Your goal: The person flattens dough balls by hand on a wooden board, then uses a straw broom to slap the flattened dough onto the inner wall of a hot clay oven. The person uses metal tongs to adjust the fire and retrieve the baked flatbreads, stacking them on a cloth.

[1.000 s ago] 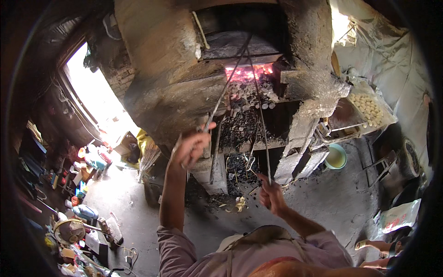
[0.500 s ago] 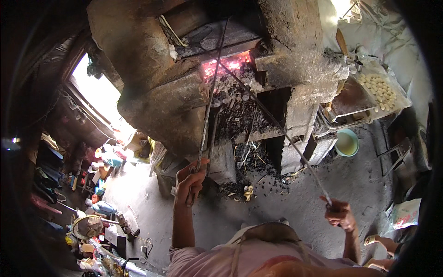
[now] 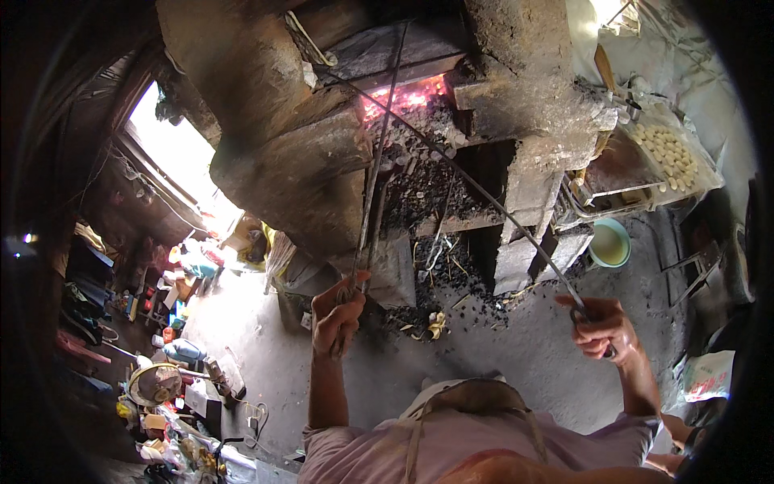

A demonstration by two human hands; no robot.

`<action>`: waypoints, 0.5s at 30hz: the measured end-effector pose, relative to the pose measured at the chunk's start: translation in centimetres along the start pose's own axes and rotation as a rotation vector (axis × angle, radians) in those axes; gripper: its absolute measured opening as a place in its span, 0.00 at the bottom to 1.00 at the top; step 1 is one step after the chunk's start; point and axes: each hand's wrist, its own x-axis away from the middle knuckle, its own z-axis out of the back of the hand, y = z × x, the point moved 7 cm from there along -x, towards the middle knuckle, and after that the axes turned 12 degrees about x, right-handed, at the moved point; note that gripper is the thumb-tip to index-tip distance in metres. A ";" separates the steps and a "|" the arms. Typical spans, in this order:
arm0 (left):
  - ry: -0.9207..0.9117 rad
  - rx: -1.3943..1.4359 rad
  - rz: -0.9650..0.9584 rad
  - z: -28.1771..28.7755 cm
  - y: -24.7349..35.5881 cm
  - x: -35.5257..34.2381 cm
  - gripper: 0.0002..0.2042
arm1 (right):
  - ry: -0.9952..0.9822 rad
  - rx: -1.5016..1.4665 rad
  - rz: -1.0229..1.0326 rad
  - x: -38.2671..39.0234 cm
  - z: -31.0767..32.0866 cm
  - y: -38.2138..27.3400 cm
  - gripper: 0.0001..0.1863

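Observation:
My left hand (image 3: 337, 319) is closed around the lower end of a long thin metal rod (image 3: 379, 153), which stands nearly upright in the view and reaches to the oven's top. The fingers of my right hand (image 3: 609, 329) wrap round the handle of a second metal rod (image 3: 492, 200), slanting up and left. Both rods cross in front of the glowing embers (image 3: 407, 97) in the mouth of a soot-stained clay oven (image 3: 282, 153). Whether the rod tips touch anything is hard to make out. Ash and dark coals (image 3: 419, 189) lie below the embers.
To the right, a tray (image 3: 713, 179) holds several small pale rounds, with a pale green bowl (image 3: 609, 244) of cloudy liquid on the floor below. Charcoal bits litter the oven's foot. Clutter and a round pan (image 3: 155, 385) fill the left side. Another person's limbs (image 3: 673, 436) show at lower right.
The right rod's far end has gone farther up and left, past the left rod. My right hand is slightly higher and farther right. The view has shifted a little.

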 end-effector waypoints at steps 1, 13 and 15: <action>0.007 -0.024 -0.013 0.2 0.0 0.4 0.24 | -0.004 0.013 0.013 -0.7 -0.4 -0.1 0.26; -0.055 -0.004 -0.098 1.7 -0.1 9.5 0.29 | -0.009 0.055 0.184 -3.6 -2.9 -0.9 0.25; -0.008 -0.062 -0.086 2.2 0.0 10.9 0.28 | -0.021 -0.011 0.188 -4.0 -3.0 -0.9 0.26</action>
